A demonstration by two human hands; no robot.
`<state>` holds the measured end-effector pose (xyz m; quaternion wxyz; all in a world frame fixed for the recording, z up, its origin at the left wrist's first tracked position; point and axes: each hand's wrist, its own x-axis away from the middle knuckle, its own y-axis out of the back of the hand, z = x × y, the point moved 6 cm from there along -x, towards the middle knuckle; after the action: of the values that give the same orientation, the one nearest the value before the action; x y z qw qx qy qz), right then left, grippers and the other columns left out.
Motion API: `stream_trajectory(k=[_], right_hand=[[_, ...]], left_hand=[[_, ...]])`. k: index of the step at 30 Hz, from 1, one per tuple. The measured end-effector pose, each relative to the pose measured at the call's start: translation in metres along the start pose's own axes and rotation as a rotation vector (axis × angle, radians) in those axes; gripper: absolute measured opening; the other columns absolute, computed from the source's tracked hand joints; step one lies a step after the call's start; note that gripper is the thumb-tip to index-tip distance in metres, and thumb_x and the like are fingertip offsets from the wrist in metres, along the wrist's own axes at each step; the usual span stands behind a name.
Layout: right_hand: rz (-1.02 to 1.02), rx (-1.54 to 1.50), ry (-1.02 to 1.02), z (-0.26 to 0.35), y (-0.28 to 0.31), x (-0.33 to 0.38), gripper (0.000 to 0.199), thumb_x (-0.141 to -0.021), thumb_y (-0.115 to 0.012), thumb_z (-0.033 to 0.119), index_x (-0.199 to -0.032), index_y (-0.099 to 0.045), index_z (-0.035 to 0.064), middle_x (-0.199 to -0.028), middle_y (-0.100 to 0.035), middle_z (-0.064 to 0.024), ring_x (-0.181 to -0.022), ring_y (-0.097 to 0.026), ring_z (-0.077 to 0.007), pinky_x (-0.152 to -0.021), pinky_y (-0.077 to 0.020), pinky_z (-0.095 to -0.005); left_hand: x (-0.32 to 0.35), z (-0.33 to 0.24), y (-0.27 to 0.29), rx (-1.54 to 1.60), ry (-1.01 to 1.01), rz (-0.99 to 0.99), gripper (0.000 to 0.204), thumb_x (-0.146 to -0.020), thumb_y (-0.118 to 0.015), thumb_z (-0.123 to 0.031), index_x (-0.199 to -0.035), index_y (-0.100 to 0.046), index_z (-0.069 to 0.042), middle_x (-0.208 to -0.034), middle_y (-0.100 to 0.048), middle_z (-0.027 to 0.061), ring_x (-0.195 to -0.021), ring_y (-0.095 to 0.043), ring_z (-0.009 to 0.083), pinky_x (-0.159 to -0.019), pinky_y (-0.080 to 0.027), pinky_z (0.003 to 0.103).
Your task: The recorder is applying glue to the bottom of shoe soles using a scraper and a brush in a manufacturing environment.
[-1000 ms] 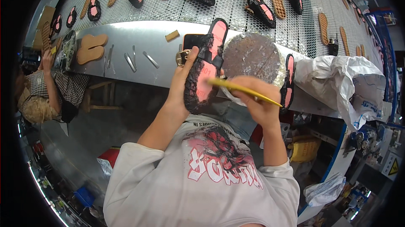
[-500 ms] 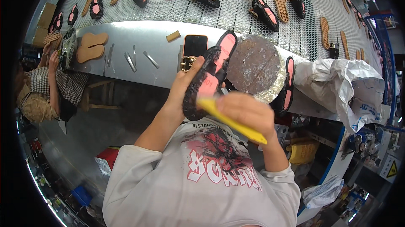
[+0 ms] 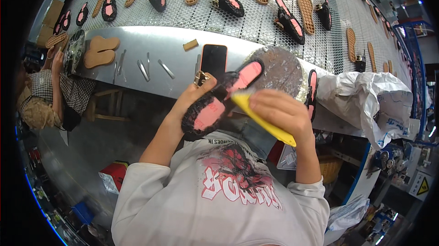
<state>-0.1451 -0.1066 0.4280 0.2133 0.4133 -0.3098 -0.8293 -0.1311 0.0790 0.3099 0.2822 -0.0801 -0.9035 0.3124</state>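
Observation:
In my left hand (image 3: 188, 102) is a black woven shoe upper (image 3: 191, 120) with a pink-patched underside facing up. It is tilted, its wide end close to my shirt and its narrow end pointing far right. A gold buckle (image 3: 201, 79) shows beside my left thumb. My right hand (image 3: 284, 114) is closed round a yellow flat-handled tool (image 3: 270, 125). The tool's tip is blurred and lies at the shoe's middle, by its right edge. The fingertips of my left hand are hidden under the shoe.
A round, crusted block (image 3: 279, 70) stands on the metal bench (image 3: 151, 40), with another black shoe (image 3: 312, 93) to its right. A phone (image 3: 213, 58), metal strips (image 3: 143, 69) and tan soles (image 3: 99, 52) lie leftward. Beyond, a mesh conveyor (image 3: 178, 15) carries shoes and soles. A co-worker (image 3: 43, 104) sits far left.
The shoe has tilted, its wide end swinging left and its narrow end right. The yellow tool's tip has moved from the wide part to the shoe's middle.

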Motion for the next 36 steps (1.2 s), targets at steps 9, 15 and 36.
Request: stream_trajectory(k=[9,15,36], right_hand=[[0.117,-0.413,-0.230,0.016,-0.081,-0.042,0.023,-0.082,-0.064,0.000,-0.105,-0.064,-0.0009,-0.097,-0.065,-0.0149,-0.088,-0.066,-0.0292,-0.078,-0.0529,-0.0366],[0.150,-0.177,-0.415,-0.027,-0.195,-0.108,0.011,-0.083,-0.059,0.004,-0.091,-0.056,-0.0012,-0.086,-0.064,-0.0184,-0.076,-0.062,-0.0436,-0.072,-0.0516,-0.0447],[0.168,0.083,-0.627,-0.049,-0.226,-0.127,0.021,-0.080,-0.067,0.013,-0.088,-0.054,-0.0013,-0.080,-0.063,-0.0201,-0.073,-0.063,-0.0415,-0.064,-0.0493,-0.0473]], left_hand=[[0.026,-0.042,0.092,0.386,-0.190,-0.037,0.055,-0.096,-0.054,-0.050,-0.120,-0.056,-0.001,-0.095,-0.068,0.0178,-0.071,-0.071,0.0275,-0.056,-0.061,0.037],[0.068,-0.067,0.156,0.433,-0.419,-0.193,0.060,-0.097,-0.048,-0.055,-0.118,-0.057,0.000,-0.088,-0.068,0.0187,-0.068,-0.070,0.0239,-0.053,-0.060,0.032],[0.053,-0.069,0.195,0.451,-0.457,-0.222,0.064,-0.096,-0.050,-0.055,-0.122,-0.056,0.003,-0.101,-0.068,0.0163,-0.083,-0.069,0.0239,-0.063,-0.060,0.033]])
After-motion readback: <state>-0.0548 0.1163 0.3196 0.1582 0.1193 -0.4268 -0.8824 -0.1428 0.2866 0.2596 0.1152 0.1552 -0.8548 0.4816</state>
